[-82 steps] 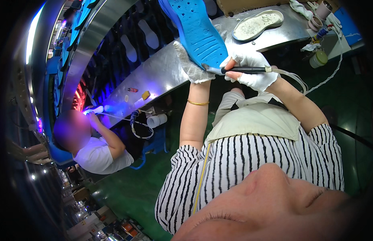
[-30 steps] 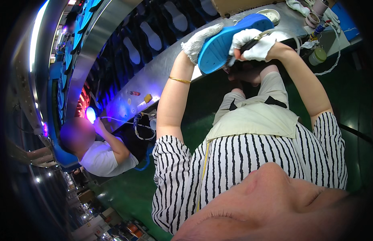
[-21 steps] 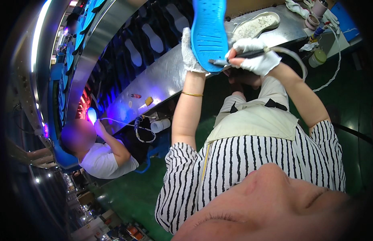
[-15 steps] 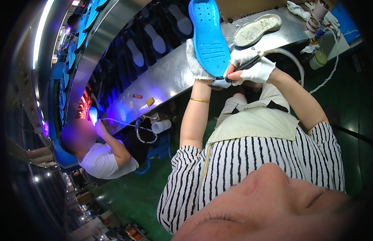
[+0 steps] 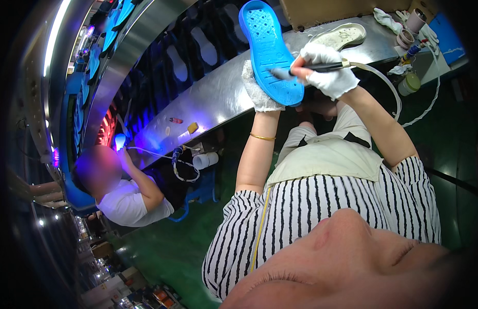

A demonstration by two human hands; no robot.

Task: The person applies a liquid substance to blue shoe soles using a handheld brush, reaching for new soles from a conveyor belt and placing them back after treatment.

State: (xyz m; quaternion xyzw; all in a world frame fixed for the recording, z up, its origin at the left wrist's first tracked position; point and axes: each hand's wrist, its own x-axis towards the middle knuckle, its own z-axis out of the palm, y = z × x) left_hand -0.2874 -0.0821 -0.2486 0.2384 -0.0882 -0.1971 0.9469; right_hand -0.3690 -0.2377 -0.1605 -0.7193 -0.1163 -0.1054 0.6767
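My left hand [image 5: 255, 87], in a white knit glove, supports a bright blue shoe sole [image 5: 272, 56] from beneath and along its left edge. The sole's grooved inner face is turned up, its heel end toward me. In my right hand [image 5: 326, 72], gloved in white with bare fingertips, is a hose-fed brush [image 5: 326, 66] with a black handle. Its dark, blurred bristles lie over the heel half of the sole; whether they touch it I cannot tell. Behind my right hand, a whitish shoe sole [image 5: 347, 34] rests on the metal bench, partly hidden.
The steel ledge [image 5: 197, 105] runs along a conveyor carrying several soles. A pale hose [image 5: 383, 77] trails from the brush. Rolls of tape [image 5: 405, 38], gloves and a green-lidded jar [image 5: 409, 82] stand at right. At left a seated co-worker [image 5: 133, 201] holds a glowing blue-white object.
My right hand has lifted and moved up and right, bringing the brush from the heel's edge across the sole's face. The blue sole has tilted and shifted slightly down.
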